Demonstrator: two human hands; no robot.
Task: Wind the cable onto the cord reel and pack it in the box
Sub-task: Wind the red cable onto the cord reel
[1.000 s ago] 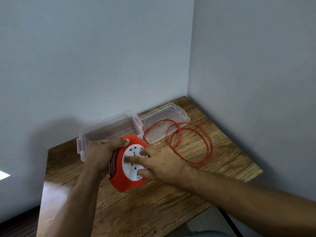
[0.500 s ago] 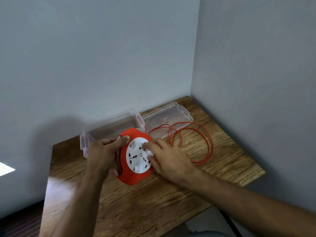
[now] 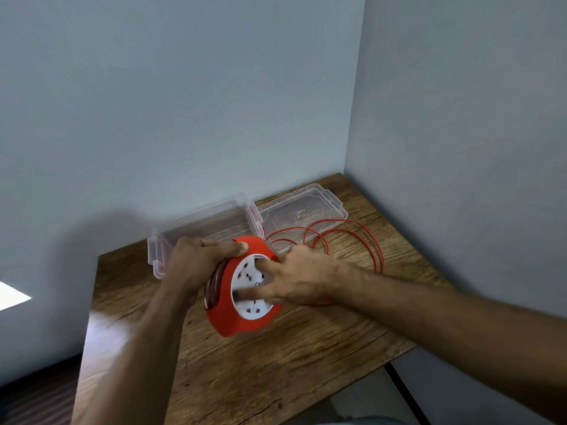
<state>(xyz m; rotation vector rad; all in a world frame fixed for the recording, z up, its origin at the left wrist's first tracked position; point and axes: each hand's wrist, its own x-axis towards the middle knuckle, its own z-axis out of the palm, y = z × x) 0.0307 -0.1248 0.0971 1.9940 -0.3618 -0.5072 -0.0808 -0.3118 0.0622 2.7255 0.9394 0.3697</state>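
No brand, label or lettering can be read on any object; the white socket face of the cord reel shows only dark red socket openings, partly blurred.

The red cord reel is held above the wooden table, tilted so its white face looks toward the person and to the right. The left hand grips it from the left side: the thumb lies along the top of the red rim, the other fingers curl around the back, out of sight. Dark wound cable shows in the groove just below that hand. The right hand lies flat against the white face, fingers spread and pressing on it, their tips toward the left edge of the disc; whether they pinch anything there cannot be told.

The loose red cable lies in loops on the table behind the right hand, running over the near edge of the clear lid and back toward the reel. The clear plastic box stands open just behind the reel, against the wall, with the lid lying beside it on the right.
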